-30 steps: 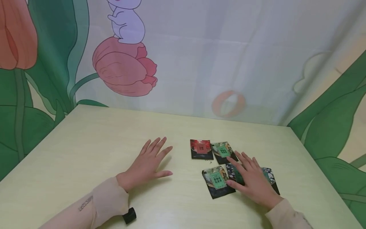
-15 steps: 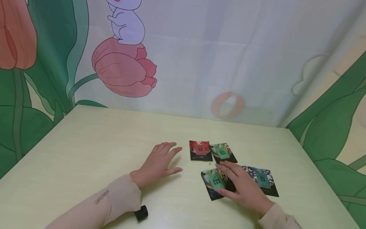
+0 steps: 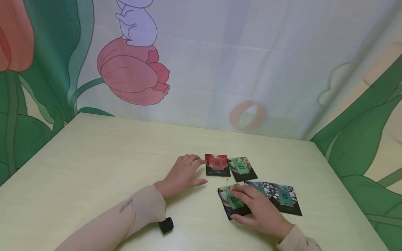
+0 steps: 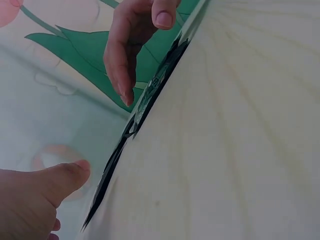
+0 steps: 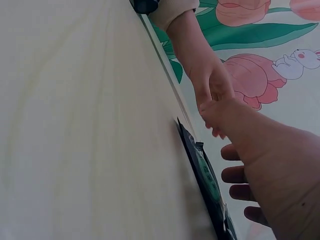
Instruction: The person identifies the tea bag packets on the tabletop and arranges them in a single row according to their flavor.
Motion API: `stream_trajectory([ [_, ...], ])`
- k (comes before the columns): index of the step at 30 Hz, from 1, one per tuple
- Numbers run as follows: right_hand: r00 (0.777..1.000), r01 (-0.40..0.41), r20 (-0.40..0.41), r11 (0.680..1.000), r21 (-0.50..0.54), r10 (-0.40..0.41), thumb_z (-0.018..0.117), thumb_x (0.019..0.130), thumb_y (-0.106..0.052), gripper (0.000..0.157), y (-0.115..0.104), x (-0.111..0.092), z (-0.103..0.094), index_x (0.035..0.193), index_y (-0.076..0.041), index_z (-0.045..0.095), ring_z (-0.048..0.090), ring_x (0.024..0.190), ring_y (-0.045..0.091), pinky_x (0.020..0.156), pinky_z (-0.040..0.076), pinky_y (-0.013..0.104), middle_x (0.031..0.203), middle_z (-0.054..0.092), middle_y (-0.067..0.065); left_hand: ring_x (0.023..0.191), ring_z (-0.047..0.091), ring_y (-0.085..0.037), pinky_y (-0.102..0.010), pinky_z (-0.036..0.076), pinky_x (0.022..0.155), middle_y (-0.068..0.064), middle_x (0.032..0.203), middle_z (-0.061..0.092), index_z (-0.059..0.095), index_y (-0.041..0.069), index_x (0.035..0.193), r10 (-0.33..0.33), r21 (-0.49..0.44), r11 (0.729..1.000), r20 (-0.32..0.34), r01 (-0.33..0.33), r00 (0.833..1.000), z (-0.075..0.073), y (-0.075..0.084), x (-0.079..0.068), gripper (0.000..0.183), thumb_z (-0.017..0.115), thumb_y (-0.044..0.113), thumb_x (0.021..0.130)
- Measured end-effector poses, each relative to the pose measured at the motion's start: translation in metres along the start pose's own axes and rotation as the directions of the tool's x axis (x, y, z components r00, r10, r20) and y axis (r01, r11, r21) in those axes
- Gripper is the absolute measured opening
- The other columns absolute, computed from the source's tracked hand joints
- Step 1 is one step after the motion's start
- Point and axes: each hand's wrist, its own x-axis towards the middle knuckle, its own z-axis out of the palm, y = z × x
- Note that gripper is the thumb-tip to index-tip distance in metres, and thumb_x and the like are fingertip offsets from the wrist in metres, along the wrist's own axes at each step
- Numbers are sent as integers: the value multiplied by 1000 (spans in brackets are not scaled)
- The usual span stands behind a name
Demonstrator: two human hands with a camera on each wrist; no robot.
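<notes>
My left hand (image 3: pixel 180 177) is beside the left edge of a red-and-black packet (image 3: pixel 217 165), its fingers loosely bent and nothing held. My right hand (image 3: pixel 260 211) is over the front green-and-black packet (image 3: pixel 233 201), partly covering it; the right wrist view shows the hand's fingers apart, with a packet (image 5: pixel 207 175) seen edge-on near them. Behind lies another green packet (image 3: pixel 243 168), next to the red one. To the right is a blue floral packet (image 3: pixel 285 199). A second floral packet (image 3: pixel 265 187) lies mostly hidden behind the right hand.
The packets lie flat on a pale wooden table (image 3: pixel 119 153). A printed curtain (image 3: pixel 201 69) with tulips and leaves hangs along the far edge. Under the left sleeve, a small black cylinder (image 3: pixel 166 225) shows.
My left hand has moved right, up to the red packet. My right hand has shifted left and nearer from the floral packets to over the front green packet. The packets stay in place.
</notes>
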Motion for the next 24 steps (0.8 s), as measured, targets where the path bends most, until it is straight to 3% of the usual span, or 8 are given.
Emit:
stream_trajectory([
  [14, 999, 40, 23, 999, -36, -39, 55, 77, -61, 59, -1, -1, 5, 125, -27, 51, 44, 121, 15, 99, 39, 41, 130, 48, -4, 112, 48, -21, -40, 36, 98, -4, 118, 54, 54, 14, 120, -24, 29, 999, 20, 23, 1000, 18, 6, 25, 61, 62, 54, 76],
  [24, 995, 2, 96, 999, -33, 1, 49, 78, -65, 63, -1, -2, 6, 129, -27, 48, 41, 125, 16, 101, 37, 43, 135, 44, -4, 109, 49, -21, -40, 36, 97, -2, 118, 54, 54, 13, 120, -11, 27, 1000, 46, 10, 999, 21, 12, 41, 61, 61, 55, 76],
])
